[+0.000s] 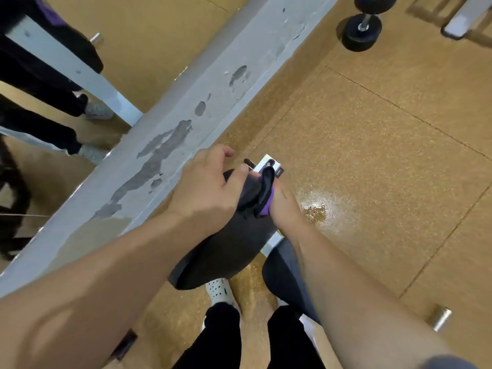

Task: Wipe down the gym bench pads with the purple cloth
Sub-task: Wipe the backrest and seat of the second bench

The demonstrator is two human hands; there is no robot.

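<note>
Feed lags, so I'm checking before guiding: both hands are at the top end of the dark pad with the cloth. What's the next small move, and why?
Probably draw the purple cloth down the bench pad toward the body. The right hand grips the bunched cloth at the pad's far end, the left hand rests on that end, and the pad's nearer length lies bare.

A black dumbbell (363,25) lies on the tan speckled floor (386,145) beside a chipped grey ledge (202,102).
</note>
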